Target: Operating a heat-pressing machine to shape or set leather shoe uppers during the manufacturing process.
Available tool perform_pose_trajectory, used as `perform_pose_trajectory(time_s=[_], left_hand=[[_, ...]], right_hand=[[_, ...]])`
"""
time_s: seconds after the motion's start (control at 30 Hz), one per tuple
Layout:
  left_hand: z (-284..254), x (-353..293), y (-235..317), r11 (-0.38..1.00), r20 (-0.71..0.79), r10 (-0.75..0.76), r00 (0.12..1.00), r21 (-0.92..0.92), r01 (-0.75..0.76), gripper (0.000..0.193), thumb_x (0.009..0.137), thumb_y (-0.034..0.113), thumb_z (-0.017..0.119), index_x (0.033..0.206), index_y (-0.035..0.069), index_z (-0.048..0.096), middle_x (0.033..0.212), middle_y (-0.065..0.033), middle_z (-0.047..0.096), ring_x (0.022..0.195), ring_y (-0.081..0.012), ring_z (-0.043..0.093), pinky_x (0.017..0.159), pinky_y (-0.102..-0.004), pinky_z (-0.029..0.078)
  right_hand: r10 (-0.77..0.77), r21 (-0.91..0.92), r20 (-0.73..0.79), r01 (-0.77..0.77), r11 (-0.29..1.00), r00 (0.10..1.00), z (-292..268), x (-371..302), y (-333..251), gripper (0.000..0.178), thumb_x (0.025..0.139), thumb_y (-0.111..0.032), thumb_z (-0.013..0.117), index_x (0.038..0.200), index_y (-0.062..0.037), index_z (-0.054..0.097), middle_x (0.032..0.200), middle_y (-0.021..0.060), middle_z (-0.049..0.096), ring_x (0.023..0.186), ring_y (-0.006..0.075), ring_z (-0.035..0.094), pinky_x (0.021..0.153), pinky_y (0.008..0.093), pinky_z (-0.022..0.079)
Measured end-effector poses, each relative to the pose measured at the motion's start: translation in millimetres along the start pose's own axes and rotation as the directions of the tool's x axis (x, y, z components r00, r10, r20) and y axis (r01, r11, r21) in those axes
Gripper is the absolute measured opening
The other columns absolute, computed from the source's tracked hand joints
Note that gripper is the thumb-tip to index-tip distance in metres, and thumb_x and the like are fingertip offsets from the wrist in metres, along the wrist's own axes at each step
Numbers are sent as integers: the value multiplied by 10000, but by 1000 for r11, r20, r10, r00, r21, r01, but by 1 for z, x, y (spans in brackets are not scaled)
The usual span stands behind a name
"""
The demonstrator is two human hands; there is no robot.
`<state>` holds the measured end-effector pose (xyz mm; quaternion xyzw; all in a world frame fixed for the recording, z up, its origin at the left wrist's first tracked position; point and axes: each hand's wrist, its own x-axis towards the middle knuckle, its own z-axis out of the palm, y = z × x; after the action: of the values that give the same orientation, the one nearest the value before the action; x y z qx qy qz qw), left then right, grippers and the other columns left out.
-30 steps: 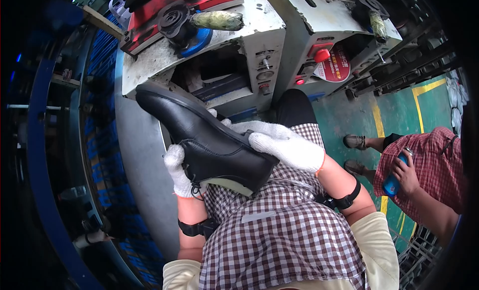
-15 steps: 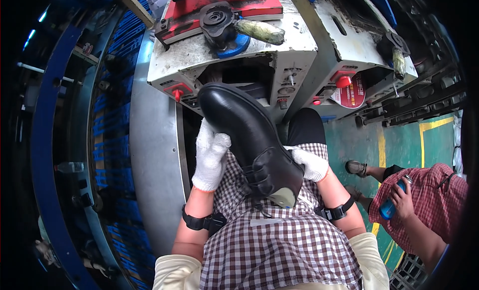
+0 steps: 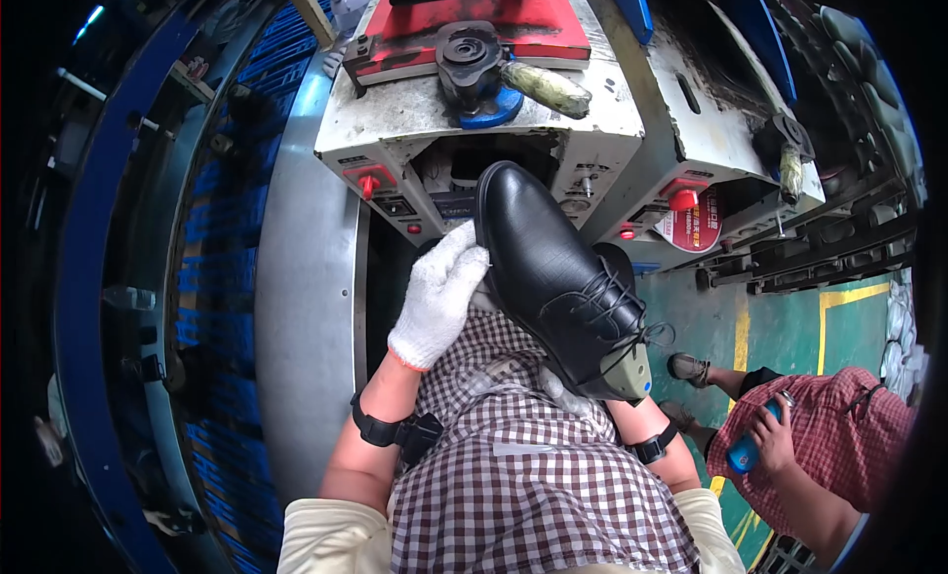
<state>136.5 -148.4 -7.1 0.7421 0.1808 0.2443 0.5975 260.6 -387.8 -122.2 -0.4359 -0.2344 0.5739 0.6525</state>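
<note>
A black leather lace-up shoe (image 3: 548,268) is held over my lap, toe pointing away and slightly left. Its laced upper faces up, and the pale green end of a shoe last (image 3: 626,374) shows at the heel opening. My left hand (image 3: 439,293), in a white knitted glove, is closed against the shoe's left edge near the toe, thumb on top. My right hand (image 3: 566,392), gloved too, grips the heel end from beneath. The shoe hides most of it; only some of the glove shows left of the heel.
Ahead stands a white machine (image 3: 395,125) with a red top plate, a black clamp knob (image 3: 469,56) and red switches. A metal panel (image 3: 311,278) and blue-slatted rack (image 3: 217,327) lie left. At right, a person (image 3: 825,446) in red checks holds a blue can (image 3: 748,446).
The shoe has rolled over and moved right, bringing its laces into view. My right hand has gone from its right side to beneath the heel. My left hand has shifted right and up.
</note>
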Motion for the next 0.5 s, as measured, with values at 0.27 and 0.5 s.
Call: perform_pose_trajectory(time_s=[0.27,0.5], left_hand=[[-3,3,4,978,-12,-185,983,-97,183,382,1077,133,537,1396,-67,602,1093,-136,752,882,-168,723,769,-287,568],[-24,-5,-11,958,-128,-271,954,-133,254,351,1072,160,533,1329,-38,666,1209,-109,732,1090,-168,696,962,-302,543]], right_hand=[[-347,-923,3,-130,-361,938,1,7,2,567,1069,-345,569,1582,-118,482,1658,158,391,1535,357,347,1281,524,238],[-215,13,399,-239,-971,891,34,20,-35,525,1135,-278,432,1633,-118,384,1680,130,374,1537,273,372,1289,424,278]])
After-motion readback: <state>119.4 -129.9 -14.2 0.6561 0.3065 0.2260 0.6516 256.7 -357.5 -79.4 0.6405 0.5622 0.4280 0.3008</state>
